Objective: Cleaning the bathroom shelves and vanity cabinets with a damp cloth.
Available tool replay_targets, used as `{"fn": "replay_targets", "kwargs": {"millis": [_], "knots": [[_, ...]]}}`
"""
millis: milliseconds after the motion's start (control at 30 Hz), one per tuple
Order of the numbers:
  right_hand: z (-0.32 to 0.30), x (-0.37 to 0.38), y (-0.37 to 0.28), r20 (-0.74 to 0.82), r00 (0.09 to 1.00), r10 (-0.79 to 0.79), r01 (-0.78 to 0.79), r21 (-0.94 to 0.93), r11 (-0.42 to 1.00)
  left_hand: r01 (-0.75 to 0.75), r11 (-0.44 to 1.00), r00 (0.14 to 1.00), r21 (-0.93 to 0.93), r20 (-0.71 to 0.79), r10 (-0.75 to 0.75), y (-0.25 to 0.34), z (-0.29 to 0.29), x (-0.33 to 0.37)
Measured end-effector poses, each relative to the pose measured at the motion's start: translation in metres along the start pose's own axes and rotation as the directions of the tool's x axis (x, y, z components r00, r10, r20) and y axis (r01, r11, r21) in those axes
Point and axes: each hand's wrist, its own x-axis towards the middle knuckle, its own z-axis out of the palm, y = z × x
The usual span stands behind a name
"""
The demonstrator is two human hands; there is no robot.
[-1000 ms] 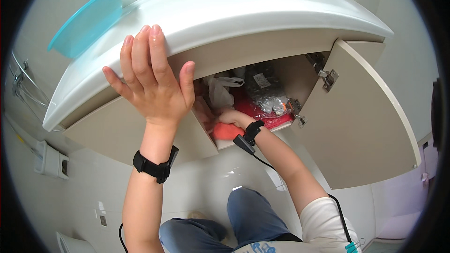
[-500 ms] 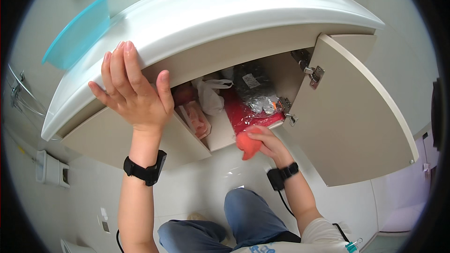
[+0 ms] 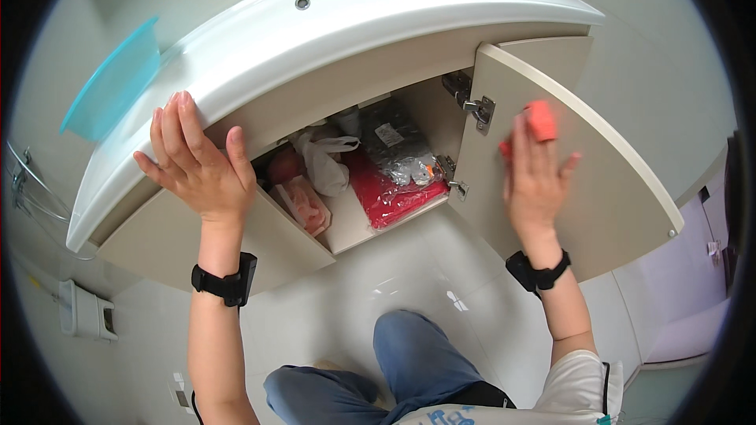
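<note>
My right hand (image 3: 538, 181) presses an orange-red cloth (image 3: 541, 120) against the inner face of the open cabinet door (image 3: 598, 189). Its fingers lie stretched out over the cloth, which sticks out past the fingertips and at the side. My left hand (image 3: 201, 169) is empty, fingers spread, with its fingertips at the front rim of the white washbasin (image 3: 378, 27). Black bands with small boxes are strapped round both my wrists.
Inside the cabinet lie a white plastic bag (image 3: 327, 165), a red package in clear wrap (image 3: 386, 197), a dark plastic-wrapped package (image 3: 394, 138) and a pinkish tray (image 3: 305, 203). A blue basin (image 3: 114, 83) leans on the washbasin's left end. Metal hinges (image 3: 480, 112) jut from the door.
My right hand has moved up and right with the cloth, from in front of the cabinet opening onto the door. The left hand stays at the rim, and the view has shifted.
</note>
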Motion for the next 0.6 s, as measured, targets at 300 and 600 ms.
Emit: {"fn": "replay_targets", "kwargs": {"millis": [300,600], "knots": [[0.055,-0.137,0.004,0.442,0.716,-0.54,0.507,0.202,0.838,0.009,1.0,1.0,-0.012,-0.001,-0.009,0.002,0.002,0.004],[-0.061,-0.006,0.067,-0.05,0.999,-0.017,0.005,-0.218,0.976,0.009,1.0,1.0,-0.026,-0.011,-0.009,-0.002,0.002,-0.002]]}}
